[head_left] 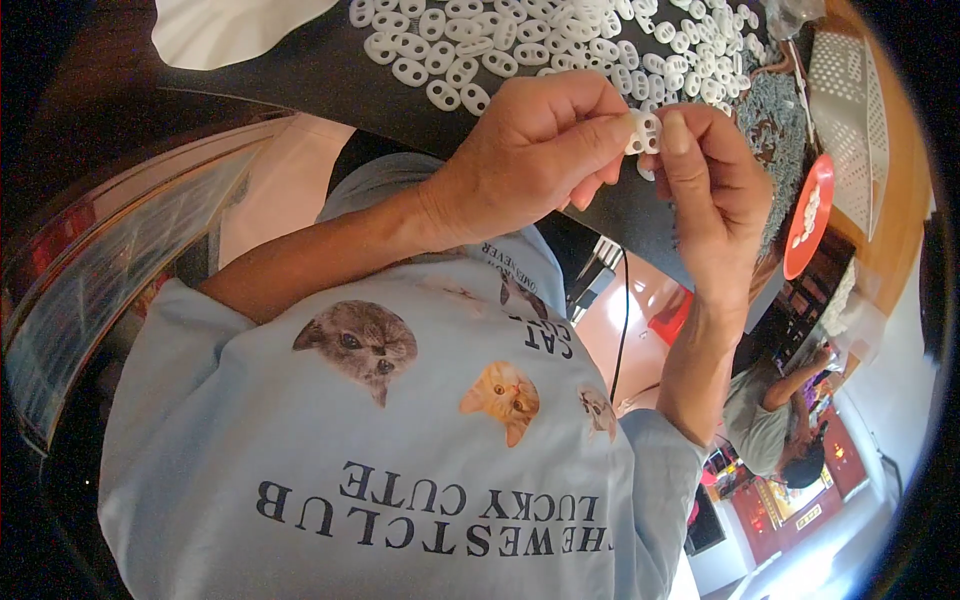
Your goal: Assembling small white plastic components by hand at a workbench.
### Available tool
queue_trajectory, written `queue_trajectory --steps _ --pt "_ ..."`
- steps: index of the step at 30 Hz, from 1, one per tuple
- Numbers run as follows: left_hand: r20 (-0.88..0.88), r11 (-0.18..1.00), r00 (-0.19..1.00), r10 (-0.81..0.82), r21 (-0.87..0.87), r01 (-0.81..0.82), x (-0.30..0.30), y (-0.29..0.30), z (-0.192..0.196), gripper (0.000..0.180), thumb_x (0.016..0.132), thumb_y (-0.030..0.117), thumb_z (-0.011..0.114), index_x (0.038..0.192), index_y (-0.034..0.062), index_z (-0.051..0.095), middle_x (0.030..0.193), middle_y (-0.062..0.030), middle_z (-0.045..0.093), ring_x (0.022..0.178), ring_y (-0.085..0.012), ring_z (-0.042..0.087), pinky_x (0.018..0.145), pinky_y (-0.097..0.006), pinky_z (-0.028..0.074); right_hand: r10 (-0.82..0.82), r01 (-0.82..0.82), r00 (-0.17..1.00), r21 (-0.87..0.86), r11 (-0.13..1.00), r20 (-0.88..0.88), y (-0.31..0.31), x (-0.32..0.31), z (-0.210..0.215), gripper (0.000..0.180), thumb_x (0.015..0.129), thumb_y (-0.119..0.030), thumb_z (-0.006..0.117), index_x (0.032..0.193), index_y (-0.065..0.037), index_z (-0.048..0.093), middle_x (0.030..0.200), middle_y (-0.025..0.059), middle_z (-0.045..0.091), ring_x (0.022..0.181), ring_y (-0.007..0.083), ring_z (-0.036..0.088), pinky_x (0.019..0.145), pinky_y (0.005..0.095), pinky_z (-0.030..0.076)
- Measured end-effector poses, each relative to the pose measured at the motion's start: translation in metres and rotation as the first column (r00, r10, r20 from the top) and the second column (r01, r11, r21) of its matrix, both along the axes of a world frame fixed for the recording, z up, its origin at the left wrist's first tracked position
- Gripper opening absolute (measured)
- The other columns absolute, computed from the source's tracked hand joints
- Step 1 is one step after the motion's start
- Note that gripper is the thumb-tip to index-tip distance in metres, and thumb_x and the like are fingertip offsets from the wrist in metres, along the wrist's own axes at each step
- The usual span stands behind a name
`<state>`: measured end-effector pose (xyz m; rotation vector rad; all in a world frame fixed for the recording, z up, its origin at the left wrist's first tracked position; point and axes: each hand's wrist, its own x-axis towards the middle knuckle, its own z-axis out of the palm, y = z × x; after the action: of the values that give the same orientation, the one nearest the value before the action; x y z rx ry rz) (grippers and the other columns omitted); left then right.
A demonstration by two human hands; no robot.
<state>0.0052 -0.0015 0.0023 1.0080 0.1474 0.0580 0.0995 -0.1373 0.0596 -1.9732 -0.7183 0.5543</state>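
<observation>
Between my two hands is a small white plastic piece with holes (643, 133), held up over the near edge of the dark table (300, 95). My left hand (535, 140) is closed, its thumb and forefinger pinching the left side. My right hand (715, 185) is closed too, with the thumb pressed on the right side. Fingertips cover part of the piece, so I cannot tell whether it is one part or two together. Just beyond my hands, many loose white oval two-hole pieces (480, 45) are spread over the table.
To the right of the white pieces lies a heap of small grey parts (775, 125). A red dish (822, 175) with a few white bits stands near a white perforated basket (850, 120). Something white and sheet-like (225, 35) is at the far left. Another person (765, 420) sits off to the right.
</observation>
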Motion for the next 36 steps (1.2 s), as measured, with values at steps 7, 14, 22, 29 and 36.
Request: queue_trajectory --steps 7,14,22,29,36 --pt "0.003 0.999 1.000 -0.001 0.037 0.001 -0.002 0.001 0.000 0.021 0.094 0.019 0.049 0.086 0.0015 0.056 0.064 -0.0016 0.054 0.052 -0.0064 0.049 0.046 -0.020 0.038 0.036 -0.033 0.994 -0.036 0.999 0.101 0.001 -0.005 0.001 0.016 0.088 -0.015 0.062 0.091 0.001 0.059 0.070 0.0035 0.057 0.063 0.0084 0.053 0.057 0.0232 0.044" --pt "-0.017 0.997 1.000 -0.008 -0.078 0.006 -0.002 0.002 0.004 0.020 0.090 0.016 0.052 0.079 0.0007 0.058 0.062 -0.0026 0.057 0.054 -0.0069 0.056 0.046 -0.019 0.044 0.182 -0.143 0.932 -0.146 0.979 0.313 -0.003 -0.005 0.001 0.026 0.074 -0.014 0.074 0.093 -0.002 0.060 0.074 0.0081 0.055 0.061 0.0173 0.054 0.054 0.0273 0.044" --pt "-0.069 0.999 0.997 -0.032 -0.037 0.029 0.001 0.004 0.011 0.021 0.088 0.017 0.056 0.075 0.0007 0.059 0.060 -0.0010 0.056 0.051 -0.0055 0.053 0.045 -0.019 0.041 0.321 -0.284 0.791 -0.152 0.947 0.520 -0.005 -0.006 0.004 0.028 0.073 -0.008 0.073 0.095 0.000 0.057 0.075 0.0049 0.052 0.058 0.0112 0.048 0.049 0.0228 0.039" --pt "-0.068 1.000 0.998 -0.017 -0.012 0.016 0.004 0.001 0.007 0.018 0.085 0.014 0.058 0.071 0.0023 0.058 0.058 0.0008 0.054 0.048 -0.0027 0.046 0.043 -0.019 0.034 0.296 -0.232 0.806 -0.186 0.955 0.512 -0.005 -0.010 0.007 0.027 0.071 -0.007 0.072 0.092 0.001 0.056 0.074 0.0124 0.053 0.062 0.0283 0.055 0.053 0.0347 0.046" --pt "-0.075 0.999 0.997 -0.022 -0.027 0.020 0.003 0.001 0.010 0.019 0.084 0.013 0.058 0.068 0.0028 0.056 0.057 0.0007 0.053 0.048 -0.0026 0.046 0.042 -0.019 0.034 0.304 -0.251 0.754 -0.172 0.953 0.582 -0.008 -0.011 0.004 0.026 0.073 -0.007 0.071 0.093 0.001 0.056 0.077 0.0109 0.053 0.061 0.0232 0.054 0.052 0.0308 0.044"
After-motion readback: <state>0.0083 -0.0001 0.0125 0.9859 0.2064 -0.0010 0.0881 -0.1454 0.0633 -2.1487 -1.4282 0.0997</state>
